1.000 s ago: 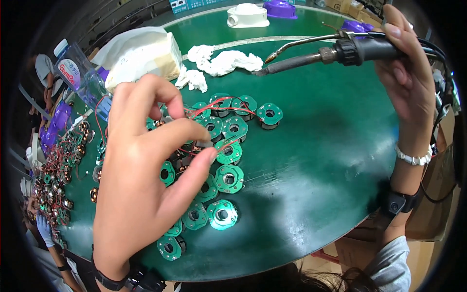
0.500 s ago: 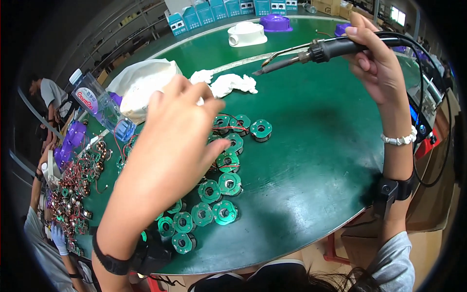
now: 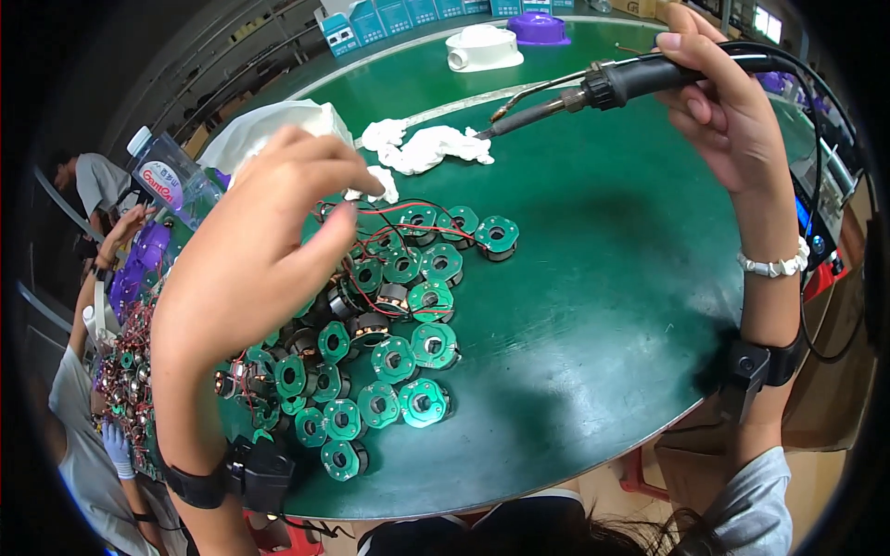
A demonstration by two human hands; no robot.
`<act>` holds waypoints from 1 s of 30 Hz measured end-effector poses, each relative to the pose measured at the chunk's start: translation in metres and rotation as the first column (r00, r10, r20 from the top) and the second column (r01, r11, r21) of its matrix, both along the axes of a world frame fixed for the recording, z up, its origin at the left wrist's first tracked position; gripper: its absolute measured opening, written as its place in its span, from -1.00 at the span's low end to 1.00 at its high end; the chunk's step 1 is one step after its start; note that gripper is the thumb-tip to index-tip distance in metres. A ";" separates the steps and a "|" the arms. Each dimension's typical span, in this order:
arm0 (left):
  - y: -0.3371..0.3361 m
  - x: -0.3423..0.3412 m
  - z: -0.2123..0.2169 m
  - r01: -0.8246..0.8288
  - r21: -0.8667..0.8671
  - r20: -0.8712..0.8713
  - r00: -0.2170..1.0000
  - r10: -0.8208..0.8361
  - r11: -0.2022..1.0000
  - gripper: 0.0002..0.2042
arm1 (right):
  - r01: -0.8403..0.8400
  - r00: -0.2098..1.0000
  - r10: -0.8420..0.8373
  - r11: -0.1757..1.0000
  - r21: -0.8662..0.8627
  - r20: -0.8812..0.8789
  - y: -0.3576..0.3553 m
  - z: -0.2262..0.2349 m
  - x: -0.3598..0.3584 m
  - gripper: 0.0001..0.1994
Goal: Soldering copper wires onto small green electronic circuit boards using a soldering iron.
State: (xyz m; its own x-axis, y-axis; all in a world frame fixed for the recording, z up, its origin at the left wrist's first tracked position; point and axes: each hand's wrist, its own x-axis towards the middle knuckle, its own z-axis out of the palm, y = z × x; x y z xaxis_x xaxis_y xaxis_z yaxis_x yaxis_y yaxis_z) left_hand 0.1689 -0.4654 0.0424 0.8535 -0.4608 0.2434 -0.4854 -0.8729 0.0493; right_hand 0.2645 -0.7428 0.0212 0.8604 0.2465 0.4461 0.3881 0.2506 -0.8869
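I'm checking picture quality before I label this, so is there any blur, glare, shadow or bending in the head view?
Head view: strong fisheye, the green table edge bends and the corners go black. The left hand is large, close and slightly soft; the green round boards are sharp. Soft shadows lie on the table under both arms. Mild sheen on the soldering iron held by the right hand; no harsh glare.
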 end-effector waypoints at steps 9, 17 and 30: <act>0.017 -0.010 -0.001 -0.021 -0.179 0.067 0.997 0.034 0.984 -0.81 | -0.006 1.000 0.006 1.000 0.011 0.005 0.002 0.001 0.001 -0.88; 0.014 -0.027 0.007 -0.121 -0.129 0.089 0.987 0.133 0.984 -0.83 | -0.025 1.000 0.026 0.999 -0.034 0.016 0.009 -0.001 -0.003 -0.79; -0.002 -0.046 0.015 -0.124 -0.114 0.407 0.899 0.160 0.986 -0.45 | 0.026 0.999 -0.029 0.996 -0.080 -0.037 0.013 0.005 -0.009 -0.78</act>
